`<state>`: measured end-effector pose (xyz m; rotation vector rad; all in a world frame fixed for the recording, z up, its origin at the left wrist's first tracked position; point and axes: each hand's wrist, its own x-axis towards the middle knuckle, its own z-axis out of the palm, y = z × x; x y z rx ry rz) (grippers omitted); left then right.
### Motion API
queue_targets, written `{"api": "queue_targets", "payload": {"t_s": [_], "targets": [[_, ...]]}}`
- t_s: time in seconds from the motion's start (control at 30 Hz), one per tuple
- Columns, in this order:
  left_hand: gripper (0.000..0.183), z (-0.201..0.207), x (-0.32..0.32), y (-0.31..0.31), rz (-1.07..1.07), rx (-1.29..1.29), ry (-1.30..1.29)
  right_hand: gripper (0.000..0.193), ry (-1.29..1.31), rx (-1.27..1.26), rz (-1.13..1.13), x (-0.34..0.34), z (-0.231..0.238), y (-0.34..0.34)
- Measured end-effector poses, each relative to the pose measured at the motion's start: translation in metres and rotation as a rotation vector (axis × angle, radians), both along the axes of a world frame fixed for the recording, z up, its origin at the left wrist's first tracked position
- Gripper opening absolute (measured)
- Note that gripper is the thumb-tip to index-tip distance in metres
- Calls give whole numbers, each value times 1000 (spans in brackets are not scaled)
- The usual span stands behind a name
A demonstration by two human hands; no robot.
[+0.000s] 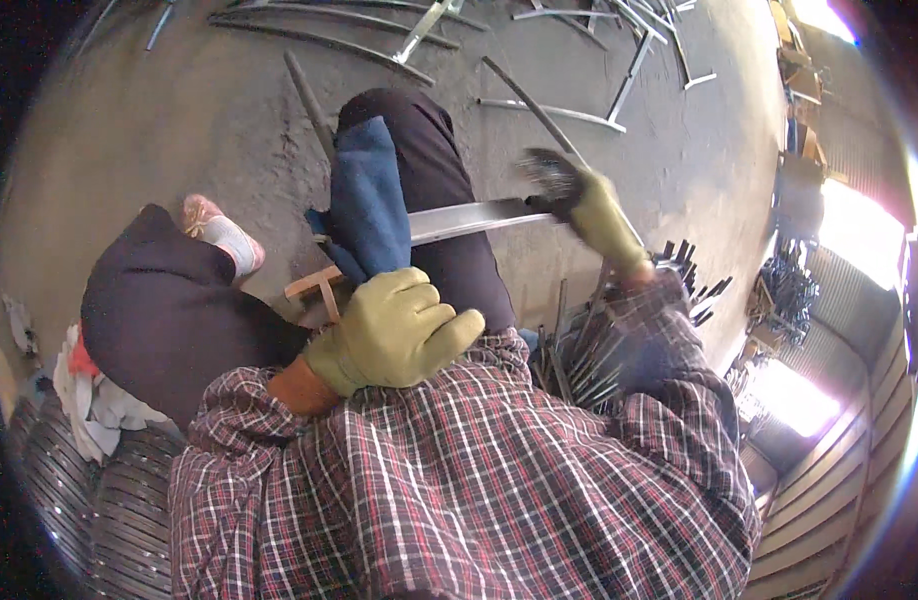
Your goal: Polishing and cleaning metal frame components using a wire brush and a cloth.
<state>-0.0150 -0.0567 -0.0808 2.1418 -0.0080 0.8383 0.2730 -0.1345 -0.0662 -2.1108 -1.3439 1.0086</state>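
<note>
My left hand (pixel 399 330), in a yellow-green glove, is at my lap beside a blue cloth (pixel 369 190). Its fingers are curled, and whatever they may hold is hidden beneath. The cloth drapes over one end of a silvery metal bar (pixel 454 222) that crosses my dark-trousered leg. By the bar's other end, my right hand (pixel 584 205) wears a similar glove with a dark front; motion smears its fingers, so its grip cannot be made out. A dark rod (pixel 534 110) slants away beyond it. Another rod (pixel 309 100) sticks out past the cloth.
Metal frames (pixel 409 45) lie on the grey floor ahead, with more frames (pixel 629 80) at far right. Bundled dark rods (pixel 579 370) stand close to my right side. A small brown T-shaped piece (pixel 319 285) is left of the cloth. Stacked dark strips (pixel 129 510) lie at lower left.
</note>
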Motion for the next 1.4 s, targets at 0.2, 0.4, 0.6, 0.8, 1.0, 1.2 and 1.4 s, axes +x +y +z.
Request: {"api": "queue_targets", "payload": {"t_s": [0.2, 0.4, 0.6, 0.8, 1.0, 1.2, 1.4], "targets": [[34, 7, -2, -4, 32, 26, -68, 29, 356, -246, -370, 7, -37, -47], [29, 3, 4, -5, -33, 35, -73, 36, 79, -120, -87, -5, -35, -70], [21, 10, 0, -7, -34, 34, -37, 28, 87, -116, -272, 25, -58, -84], [24, 12, 2, -4, -4, 33, -45, 32, -248, -114, -195, 58, -66, -64], [24, 14, -2, -5, -34, 46, -38, 34, -449, -50, -186, 2, -63, -49], [25, 9, 7, -7, 4, 42, -96, 26, 634, -174, -825, 46, -106, -94], [28, 11, -2, -5, -59, 34, -55, 25, -243, -41, -138, 16, -85, -67]]}}
